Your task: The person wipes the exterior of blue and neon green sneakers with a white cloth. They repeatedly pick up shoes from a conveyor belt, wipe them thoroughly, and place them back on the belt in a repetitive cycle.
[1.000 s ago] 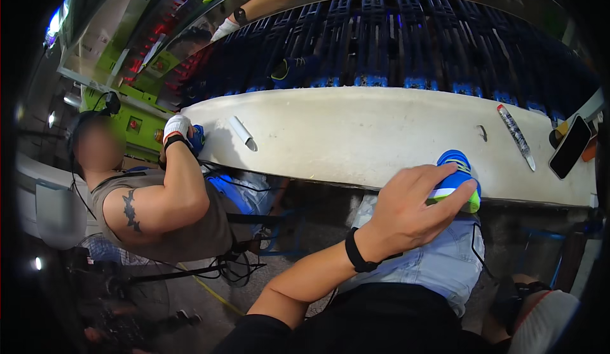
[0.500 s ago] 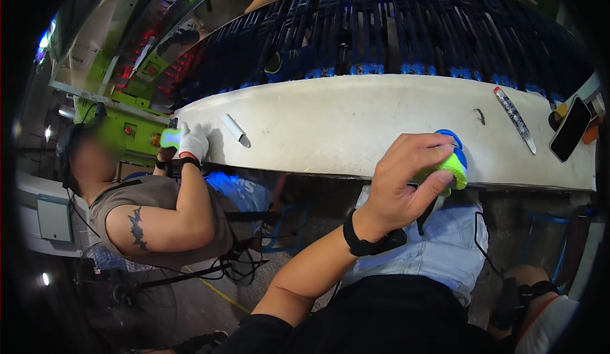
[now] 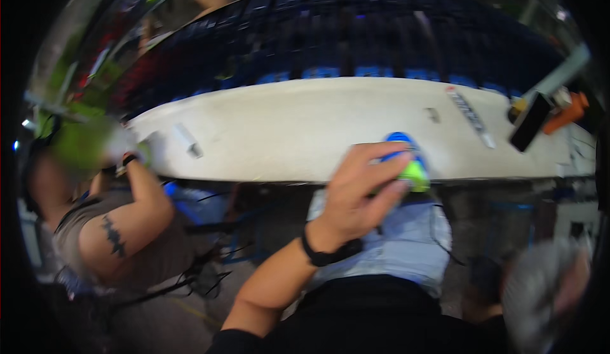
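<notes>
- The left hand is curled around a blue and bright green shoe, fingers over its upper and thumb at its near side.
- The shoe is at the near edge of the tabletop; whether it touches the surface is hard to tell.
- A black wristband circles the wrist, nearer the body than the shoe.
- Pale denim covers the lap just below the shoe.
- Right of the shoe and nearer the body is a blurred greyish glove-like shape; I cannot tell whether this is the right hand, nor its state.
- Beyond the shoe, slightly right, lies a small dark piece.
- Farther right of the shoe come a slim patterned stick with a red end, a dark phone and an orange object.
- Well left of the shoe lies a white tube.
- Farther left still, a co-worker sits.
- Dark slats with blue ends run beyond the shoe.
</notes>
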`<state>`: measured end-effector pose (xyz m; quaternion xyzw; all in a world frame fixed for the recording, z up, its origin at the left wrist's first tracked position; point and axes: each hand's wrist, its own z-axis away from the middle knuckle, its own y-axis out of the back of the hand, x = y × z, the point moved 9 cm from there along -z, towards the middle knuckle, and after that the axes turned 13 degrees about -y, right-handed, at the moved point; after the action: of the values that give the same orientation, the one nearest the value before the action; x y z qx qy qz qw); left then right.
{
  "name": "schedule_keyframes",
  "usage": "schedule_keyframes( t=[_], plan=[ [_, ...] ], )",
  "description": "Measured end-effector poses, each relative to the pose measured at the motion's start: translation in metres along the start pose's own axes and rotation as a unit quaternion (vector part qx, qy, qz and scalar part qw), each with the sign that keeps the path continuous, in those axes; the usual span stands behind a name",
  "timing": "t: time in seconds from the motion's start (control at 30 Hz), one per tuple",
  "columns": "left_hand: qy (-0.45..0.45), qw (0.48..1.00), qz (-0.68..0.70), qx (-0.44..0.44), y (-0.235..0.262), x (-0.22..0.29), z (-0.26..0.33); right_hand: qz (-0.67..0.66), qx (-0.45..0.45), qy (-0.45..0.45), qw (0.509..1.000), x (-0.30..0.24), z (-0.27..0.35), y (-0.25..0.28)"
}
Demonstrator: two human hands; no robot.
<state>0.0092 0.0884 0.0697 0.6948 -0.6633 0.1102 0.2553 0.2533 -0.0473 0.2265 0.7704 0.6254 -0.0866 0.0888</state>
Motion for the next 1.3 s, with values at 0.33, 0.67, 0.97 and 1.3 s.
schedule_keyframes(
  t=[0.33,0.67,0.97,1.3],
  plan=[
    [0.019,1.0,0.003,0.012,0.005,0.003,0.002,0.507,0.176,-0.403,0.741,0.243,0.084,0.15],
    [0.014,1.0,0.002,0.003,0.005,0.01,0.001,0.544,0.183,-0.505,0.645,0.298,0.102,0.174],
    [0.05,0.997,0.048,0.037,0.015,-0.019,0.04,0.518,0.187,-0.446,0.705,0.301,0.092,0.168],
    [0.076,0.996,0.041,0.015,0.022,-0.024,0.04,0.579,0.204,-0.386,0.689,0.274,0.085,0.158]
  ],
)
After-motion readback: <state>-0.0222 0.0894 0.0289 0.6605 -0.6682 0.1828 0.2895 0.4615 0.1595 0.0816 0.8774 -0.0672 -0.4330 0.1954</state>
